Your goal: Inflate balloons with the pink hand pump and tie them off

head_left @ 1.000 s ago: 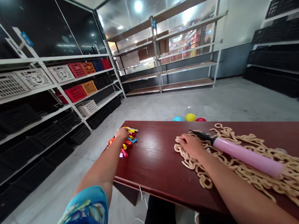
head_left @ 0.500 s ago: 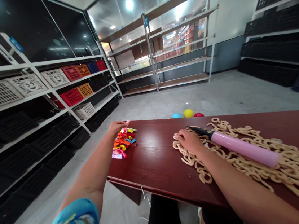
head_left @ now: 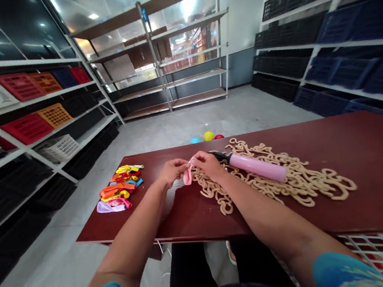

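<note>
A limp pink balloon (head_left: 187,176) hangs between my two hands over the middle of the table. My left hand (head_left: 174,171) pinches it from the left, and my right hand (head_left: 207,164) has its fingers closed on its upper end. Just right of my right hand, a pink balloon pump (head_left: 257,167) with a black nozzle end lies on a heap of beige curled strands (head_left: 308,182). On the left part of the table is a pile of flat, uninflated balloons (head_left: 120,189) in yellow, red, orange, blue and lilac.
Blue, yellow (head_left: 208,136) and red round balloons show past the table's far edge. Shelves with coloured crates (head_left: 18,85) stand at the left, and dark crates (head_left: 336,70) fill the right shelves. A white wire basket (head_left: 374,244) is below the table (head_left: 135,225) at right.
My left hand has brought the pink balloon from the pile to the middle. My right hand has come off the beige strands to meet it. The view has turned right.
</note>
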A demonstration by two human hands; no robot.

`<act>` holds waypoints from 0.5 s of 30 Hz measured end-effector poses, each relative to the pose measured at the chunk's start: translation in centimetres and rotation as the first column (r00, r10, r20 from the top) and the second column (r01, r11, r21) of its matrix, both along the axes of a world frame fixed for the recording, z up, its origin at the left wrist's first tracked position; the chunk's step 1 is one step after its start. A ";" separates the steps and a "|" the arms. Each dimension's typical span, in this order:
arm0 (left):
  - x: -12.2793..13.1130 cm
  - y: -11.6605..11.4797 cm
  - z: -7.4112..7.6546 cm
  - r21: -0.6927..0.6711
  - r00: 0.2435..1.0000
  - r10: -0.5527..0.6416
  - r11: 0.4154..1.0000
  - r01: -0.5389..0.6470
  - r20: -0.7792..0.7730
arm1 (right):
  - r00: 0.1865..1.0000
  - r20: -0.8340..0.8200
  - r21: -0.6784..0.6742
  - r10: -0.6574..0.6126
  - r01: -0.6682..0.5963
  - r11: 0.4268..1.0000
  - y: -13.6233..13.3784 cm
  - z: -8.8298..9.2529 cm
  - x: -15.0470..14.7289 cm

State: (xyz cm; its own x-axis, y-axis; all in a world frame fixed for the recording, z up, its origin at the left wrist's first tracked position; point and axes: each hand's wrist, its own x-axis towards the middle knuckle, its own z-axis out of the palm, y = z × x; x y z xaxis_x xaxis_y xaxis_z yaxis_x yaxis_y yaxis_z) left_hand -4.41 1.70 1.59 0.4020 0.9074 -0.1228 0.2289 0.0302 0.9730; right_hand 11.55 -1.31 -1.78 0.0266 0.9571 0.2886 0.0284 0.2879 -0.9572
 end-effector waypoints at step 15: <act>4.2 0.6 -2.0 -0.536 0.886 0.132 0.832 0.145 0.445 | 0.810 0.518 0.456 -0.275 0.011 0.890 0.3 -0.1 0.9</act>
State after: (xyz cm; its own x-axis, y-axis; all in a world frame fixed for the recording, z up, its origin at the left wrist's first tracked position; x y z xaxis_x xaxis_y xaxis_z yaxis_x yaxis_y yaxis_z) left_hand -0.16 2.34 -0.37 0.5421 0.7413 -0.3957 -0.2215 0.5803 0.7837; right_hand 12.48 -1.02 -1.88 -0.1370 0.7395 0.6591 0.5872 0.5964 -0.5472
